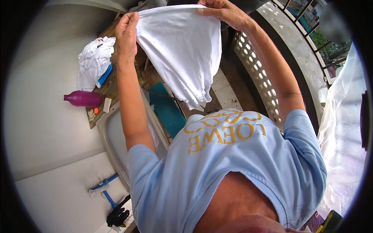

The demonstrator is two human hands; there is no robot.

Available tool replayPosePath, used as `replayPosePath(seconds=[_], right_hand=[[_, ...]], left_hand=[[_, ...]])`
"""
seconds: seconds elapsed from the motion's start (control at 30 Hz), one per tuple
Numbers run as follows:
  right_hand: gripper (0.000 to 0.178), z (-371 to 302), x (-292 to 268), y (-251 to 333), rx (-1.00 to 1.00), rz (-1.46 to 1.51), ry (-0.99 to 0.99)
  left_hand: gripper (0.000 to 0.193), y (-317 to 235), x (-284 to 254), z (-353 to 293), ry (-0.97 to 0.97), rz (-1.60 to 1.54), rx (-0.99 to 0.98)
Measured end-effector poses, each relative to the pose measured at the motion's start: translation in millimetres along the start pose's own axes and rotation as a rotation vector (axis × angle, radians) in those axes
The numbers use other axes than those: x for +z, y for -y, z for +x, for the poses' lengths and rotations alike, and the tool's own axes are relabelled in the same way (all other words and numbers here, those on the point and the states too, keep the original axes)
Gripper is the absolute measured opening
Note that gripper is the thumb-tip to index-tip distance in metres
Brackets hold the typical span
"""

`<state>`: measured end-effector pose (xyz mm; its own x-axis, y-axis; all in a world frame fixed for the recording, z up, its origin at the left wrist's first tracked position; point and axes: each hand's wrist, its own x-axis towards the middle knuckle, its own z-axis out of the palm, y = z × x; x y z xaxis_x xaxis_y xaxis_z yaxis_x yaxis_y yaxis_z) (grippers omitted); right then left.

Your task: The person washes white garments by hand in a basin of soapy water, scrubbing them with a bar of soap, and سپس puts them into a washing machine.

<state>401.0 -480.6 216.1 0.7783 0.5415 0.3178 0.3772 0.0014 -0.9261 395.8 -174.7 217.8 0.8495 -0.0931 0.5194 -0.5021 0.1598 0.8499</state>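
A white cloth [178,46], perhaps a garment, hangs stretched between my raised hands. My left hand [126,35] pinches its upper left corner with thumb and fingers. At the upper right corner my right hand [221,11] grips the edge, thumb on the near side. The cloth fans down in loose folds, and its gathered lower end dangles above the floor, in front of my light blue shirt [233,163]. Beyond my left forearm lies a crumpled heap of white cloth [95,62] on a wooden board [110,83], with a blue object [105,75] against it.
A purple bottle [82,98] lies beside the heap, near an orange cap [96,110] and a pale block [107,105]. Below my left arm sits a grey basin [105,130]. Blue pipes [110,198] run along the white wall. A perforated block wall [256,70] and railing [307,27] stand right.
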Motion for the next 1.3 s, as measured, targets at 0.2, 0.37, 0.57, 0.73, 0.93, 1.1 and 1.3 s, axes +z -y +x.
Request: replayPosePath(seconds=[0.2, 0.37, 0.57, 0.73, 0.93, 1.1, 1.3], right_hand=[[0.057, -11, 9, -16, 0.038, -0.418, 0.263], [0.050, 6, 52, -4, 0.256, -0.065, 0.279], [0.020, 45, 71, -9, 0.280, 0.597, -0.175], [0.017, 85, 80, -29, 0.265, 0.939, -0.229], [0.018, 82, 51, -12, 0.208, 0.933, -0.206], [0.013, 73, 29, 0, 0.112, 0.774, -0.138], [0.008, 39, 27, 23, -0.102, 0.501, -0.475]], left_hand=[[0.016, -10, -15, 5, -0.106, -0.079, 0.065], [0.016, 9, -51, 19, -0.141, 0.042, 0.052], [0.071, -6, 32, -22, 0.000, 0.778, 0.219], [0.078, 10, 68, -57, 0.022, 0.903, 0.418], [0.054, -5, 59, -30, 0.196, 0.481, 0.275], [0.039, -25, 101, -13, 0.104, 0.752, 0.376], [0.009, -38, 104, 10, 0.189, 1.010, 0.709]])
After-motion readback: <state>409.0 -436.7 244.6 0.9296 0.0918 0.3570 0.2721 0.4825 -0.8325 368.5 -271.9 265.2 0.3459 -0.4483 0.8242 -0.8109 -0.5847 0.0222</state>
